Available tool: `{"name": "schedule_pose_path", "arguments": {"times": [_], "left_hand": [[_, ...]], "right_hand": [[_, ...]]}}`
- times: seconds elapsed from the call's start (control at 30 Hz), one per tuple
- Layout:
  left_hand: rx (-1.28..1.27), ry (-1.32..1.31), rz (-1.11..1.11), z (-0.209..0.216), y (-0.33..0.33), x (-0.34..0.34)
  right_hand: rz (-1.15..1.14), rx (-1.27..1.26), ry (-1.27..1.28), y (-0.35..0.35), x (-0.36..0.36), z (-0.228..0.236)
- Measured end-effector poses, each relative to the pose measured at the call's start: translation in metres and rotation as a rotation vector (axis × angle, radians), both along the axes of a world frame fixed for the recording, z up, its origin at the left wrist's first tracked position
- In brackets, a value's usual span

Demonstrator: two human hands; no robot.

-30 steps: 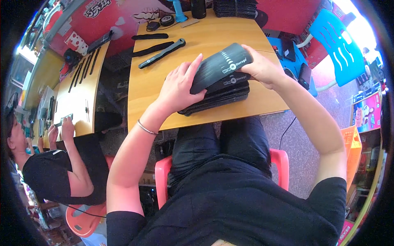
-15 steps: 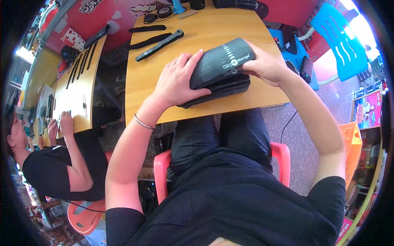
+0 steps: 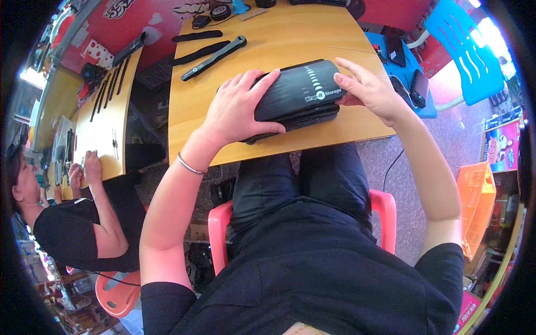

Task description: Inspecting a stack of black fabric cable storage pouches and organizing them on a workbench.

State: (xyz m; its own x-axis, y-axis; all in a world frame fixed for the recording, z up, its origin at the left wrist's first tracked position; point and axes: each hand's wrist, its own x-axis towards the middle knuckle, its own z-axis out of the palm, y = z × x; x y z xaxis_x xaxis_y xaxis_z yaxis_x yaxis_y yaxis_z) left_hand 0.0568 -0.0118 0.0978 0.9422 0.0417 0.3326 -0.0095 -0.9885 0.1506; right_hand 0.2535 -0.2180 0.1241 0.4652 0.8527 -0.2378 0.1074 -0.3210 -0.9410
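Strap stack [image 3: 301, 89]: located on the table [image 3: 192, 125], close to its near edge, right of the table's middle.

Surroundings: a grey strap [image 3: 215, 58] lies slantwise toward the table's left edge, its far end having a rounded tip with a hole. Two black straps, an upper one [image 3: 197, 36] and a lower one [image 3: 201, 53], lie beside it, reaching to that same edge. A black tape roll [image 3: 220, 12] sits at the table's far left corner. A blue chair [image 3: 479, 89] stands past the table's right side; an orange box [image 3: 474, 206] is off the near right corner. Left of the table, a co-worker [image 3: 67, 234] is seated at a second table bearing dark strips [image 3: 109, 89].

Obstruction: the left hand [image 3: 237, 109] grips the stack at the table's near edge, fingers over the top and thumb along the near side, hiding one end. The right hand [image 3: 371, 92] is open at the other end, thumb and fingers parted; firm contact cannot be confirmed.

Condition: flat, dark grey-black layers, slightly uneven along the near side. The top piece carries white lettering and a row of pale, tapering marks.
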Motion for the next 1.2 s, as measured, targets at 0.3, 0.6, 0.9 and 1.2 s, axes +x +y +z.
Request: {"name": "schedule_pose_path", "arguments": {"times": [0.3, 0.6, 0.9, 1.2], "left_hand": [[-0.093, -0.002, 0.008, 0.009, 0.000, 0.001], [-0.128, -0.011, 0.033, 0.007, 0.000, 0.001], [-0.239, -0.058, 0.022, 0.004, 0.005, 0.003], [-0.325, -0.136, -0.004, 0.000, 0.007, 0.003]], "right_hand": [[0.003, 0.128, -0.001, 0.008, 0.000, -0.012], [-0.076, 0.213, 0.362, 0.010, 0.012, -0.020], [-0.169, 0.125, 0.055, 0.015, -0.007, -0.009], [-0.018, 0.165, -0.576, 0.020, -0.002, -0.010]]}}
